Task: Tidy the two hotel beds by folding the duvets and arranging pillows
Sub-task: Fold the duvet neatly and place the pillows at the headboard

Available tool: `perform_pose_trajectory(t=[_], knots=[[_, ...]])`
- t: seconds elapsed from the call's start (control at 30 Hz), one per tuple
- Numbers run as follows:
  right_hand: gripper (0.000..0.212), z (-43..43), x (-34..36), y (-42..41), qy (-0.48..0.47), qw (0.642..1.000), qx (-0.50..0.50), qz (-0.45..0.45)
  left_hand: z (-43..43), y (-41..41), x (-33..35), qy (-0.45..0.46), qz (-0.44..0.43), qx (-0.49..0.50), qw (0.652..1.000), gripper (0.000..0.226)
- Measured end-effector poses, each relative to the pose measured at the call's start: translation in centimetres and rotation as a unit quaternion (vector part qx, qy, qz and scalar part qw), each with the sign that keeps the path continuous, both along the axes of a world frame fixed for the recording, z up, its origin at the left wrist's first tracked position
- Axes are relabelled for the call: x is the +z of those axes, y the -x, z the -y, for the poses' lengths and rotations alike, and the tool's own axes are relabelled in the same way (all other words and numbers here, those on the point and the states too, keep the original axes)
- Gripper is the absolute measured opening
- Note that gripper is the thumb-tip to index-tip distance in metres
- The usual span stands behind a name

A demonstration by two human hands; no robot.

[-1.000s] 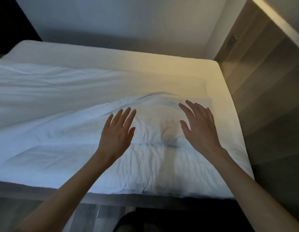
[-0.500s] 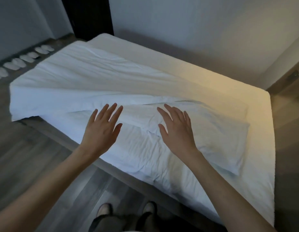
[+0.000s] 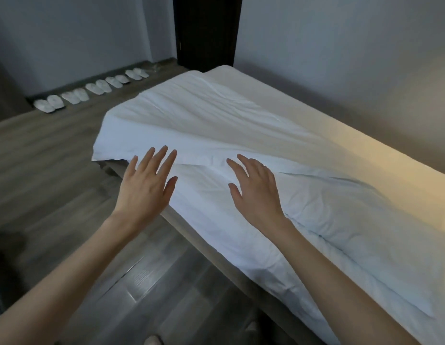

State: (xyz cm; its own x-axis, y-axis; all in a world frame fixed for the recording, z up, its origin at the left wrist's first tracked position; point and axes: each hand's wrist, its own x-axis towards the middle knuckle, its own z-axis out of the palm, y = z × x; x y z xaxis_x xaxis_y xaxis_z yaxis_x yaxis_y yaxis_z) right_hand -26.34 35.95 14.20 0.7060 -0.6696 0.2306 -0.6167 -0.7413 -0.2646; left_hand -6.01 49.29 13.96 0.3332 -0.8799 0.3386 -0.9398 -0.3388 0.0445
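Observation:
A white duvet (image 3: 191, 120) lies folded and creased across the far half of the bed (image 3: 316, 115). A white pillow (image 3: 353, 220) lies at the near right, its upper edge tucked under the duvet's fold. My left hand (image 3: 148, 181) is spread flat with straight fingers over the bed's near edge, fingertips at the duvet's folded edge. My right hand (image 3: 255, 188) is spread flat over the sheet between duvet and pillow. Neither hand holds anything. Whether the palms touch the fabric is unclear.
Grey wood floor (image 3: 54, 170) runs along the bed's left side. Several pairs of white slippers (image 3: 92, 89) line the far wall. A dark doorway (image 3: 206, 31) stands behind the bed's far end. A wall runs along the bed's right side.
The view has swung left along the bed toward its far end. Both hands, still spread flat, moved from over the pillow to the duvet's folded edge.

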Motion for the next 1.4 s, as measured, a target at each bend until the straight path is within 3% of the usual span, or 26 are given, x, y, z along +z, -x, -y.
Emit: perform_pose_trajectory(t=[0.47, 0.67, 0.93, 1.13, 1.4], knots=[[0.05, -5.2, -1.1, -22.4, -0.042, 0.999, -0.022, -0.022, -4.5, -23.2, 1.1, 0.017, -0.067, 0.006, 0.998, 0.055], [0.051, -1.7, -2.1, -32.9, -0.037, 0.999, -0.03, -0.023, -0.9, -33.4, 0.0, -0.01, -0.09, -0.013, 0.996, 0.057], [0.051, 4.5, -1.1, -50.5, -0.055, 0.997, -0.048, -0.005, 5.3, -48.8, 1.4, -0.043, -0.027, -0.073, 0.996, 0.052], [0.051, 7.7, -0.1, -59.6, -0.064, 0.995, -0.08, 0.001, 9.2, -58.3, 2.0, -0.059, -0.059, -0.083, 0.993, 0.06], [0.05, 9.8, -2.9, -70.1, -0.062, 0.979, -0.197, -0.001, 15.8, -72.1, 0.3, -0.067, -0.06, -0.182, 0.979, 0.053]])
